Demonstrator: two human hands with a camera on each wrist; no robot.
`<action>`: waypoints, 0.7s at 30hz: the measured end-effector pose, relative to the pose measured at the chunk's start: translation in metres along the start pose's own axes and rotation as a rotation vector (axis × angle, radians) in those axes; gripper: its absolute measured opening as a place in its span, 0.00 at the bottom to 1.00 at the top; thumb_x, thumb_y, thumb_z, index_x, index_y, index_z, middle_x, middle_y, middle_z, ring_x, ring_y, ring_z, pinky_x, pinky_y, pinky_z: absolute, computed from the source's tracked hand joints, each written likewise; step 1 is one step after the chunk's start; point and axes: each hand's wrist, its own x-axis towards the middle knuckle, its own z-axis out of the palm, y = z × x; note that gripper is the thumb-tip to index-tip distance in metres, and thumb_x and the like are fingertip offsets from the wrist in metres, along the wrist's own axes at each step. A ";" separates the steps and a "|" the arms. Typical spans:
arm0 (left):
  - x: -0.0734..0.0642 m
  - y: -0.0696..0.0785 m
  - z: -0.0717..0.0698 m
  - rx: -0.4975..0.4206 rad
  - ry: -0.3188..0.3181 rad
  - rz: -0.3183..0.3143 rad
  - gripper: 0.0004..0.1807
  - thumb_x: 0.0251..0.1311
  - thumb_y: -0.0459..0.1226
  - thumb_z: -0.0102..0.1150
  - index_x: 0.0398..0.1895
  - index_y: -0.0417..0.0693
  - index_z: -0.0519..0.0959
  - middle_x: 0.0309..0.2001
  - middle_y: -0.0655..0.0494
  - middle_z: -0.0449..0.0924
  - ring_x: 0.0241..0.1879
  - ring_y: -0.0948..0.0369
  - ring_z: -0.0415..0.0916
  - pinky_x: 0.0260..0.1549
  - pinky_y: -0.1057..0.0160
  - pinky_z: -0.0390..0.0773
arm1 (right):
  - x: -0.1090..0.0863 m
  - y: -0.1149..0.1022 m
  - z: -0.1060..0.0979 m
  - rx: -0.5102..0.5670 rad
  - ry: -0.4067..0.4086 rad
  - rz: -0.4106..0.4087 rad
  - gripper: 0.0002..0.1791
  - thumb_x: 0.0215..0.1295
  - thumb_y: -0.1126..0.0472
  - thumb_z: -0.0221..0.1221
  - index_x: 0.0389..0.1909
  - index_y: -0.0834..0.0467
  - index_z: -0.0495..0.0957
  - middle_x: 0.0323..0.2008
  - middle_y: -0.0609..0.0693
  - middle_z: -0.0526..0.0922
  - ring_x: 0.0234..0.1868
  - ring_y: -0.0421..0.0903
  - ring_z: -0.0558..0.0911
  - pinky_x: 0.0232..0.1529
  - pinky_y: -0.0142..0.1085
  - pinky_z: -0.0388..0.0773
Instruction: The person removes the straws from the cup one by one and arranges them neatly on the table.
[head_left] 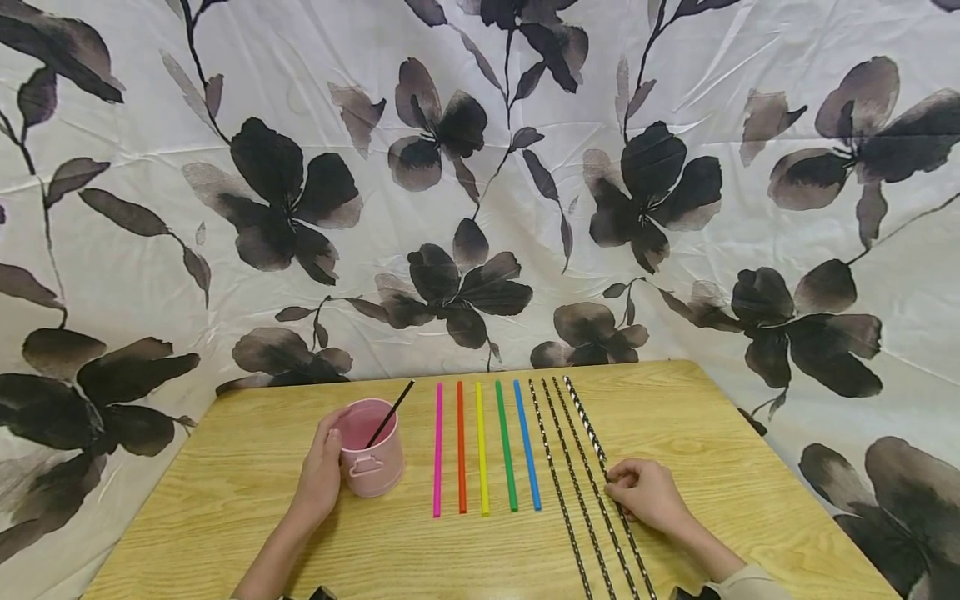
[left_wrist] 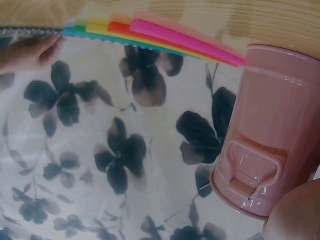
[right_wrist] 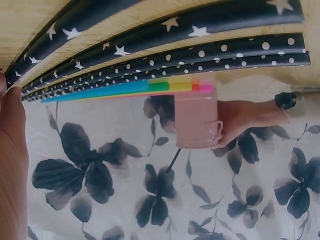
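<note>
My left hand (head_left: 321,471) grips the left side of a small pink metal bucket (head_left: 377,467), thumb at its rim. A thin black straw (head_left: 390,414) leans inside the bucket and sticks out above the rim. At the right, the fingertips of my right hand (head_left: 647,493) pinch the rightmost of several black patterned straws (head_left: 577,500) lying side by side. In the right wrist view, star-printed straws (right_wrist: 200,31) lie nearest that hand, with dotted straws (right_wrist: 225,49) beyond them. The bucket's folded wire handle (left_wrist: 255,167) shows in the left wrist view.
Between bucket and patterned straws lie a pink straw (head_left: 438,450), a red straw (head_left: 461,450), a yellow straw (head_left: 482,450), a green straw (head_left: 506,450) and a blue straw (head_left: 527,450), roughly parallel. A floral cloth (head_left: 480,208) hangs behind the wooden table (head_left: 225,450).
</note>
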 end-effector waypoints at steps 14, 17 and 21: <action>-0.002 0.001 0.000 0.009 0.021 0.030 0.22 0.68 0.47 0.26 0.64 0.57 0.55 0.60 0.53 0.59 0.58 0.56 0.57 0.54 0.57 0.58 | 0.017 -0.029 -0.016 -0.059 0.061 -0.091 0.07 0.53 0.61 0.61 0.33 0.59 0.78 0.20 0.52 0.78 0.10 0.51 0.72 0.11 0.36 0.68; -0.002 0.001 -0.001 0.013 0.021 0.030 0.22 0.68 0.47 0.26 0.64 0.57 0.55 0.60 0.53 0.60 0.58 0.57 0.58 0.52 0.64 0.58 | 0.029 -0.046 -0.016 -0.037 0.056 -0.128 0.07 0.54 0.60 0.61 0.33 0.58 0.78 0.21 0.53 0.78 0.11 0.55 0.73 0.12 0.37 0.68; -0.002 0.001 -0.001 0.000 0.010 0.028 0.22 0.69 0.46 0.26 0.64 0.57 0.54 0.60 0.53 0.60 0.58 0.57 0.57 0.52 0.63 0.58 | 0.042 -0.077 -0.010 0.015 0.044 -0.155 0.08 0.55 0.57 0.60 0.34 0.56 0.78 0.21 0.52 0.77 0.13 0.55 0.74 0.11 0.40 0.69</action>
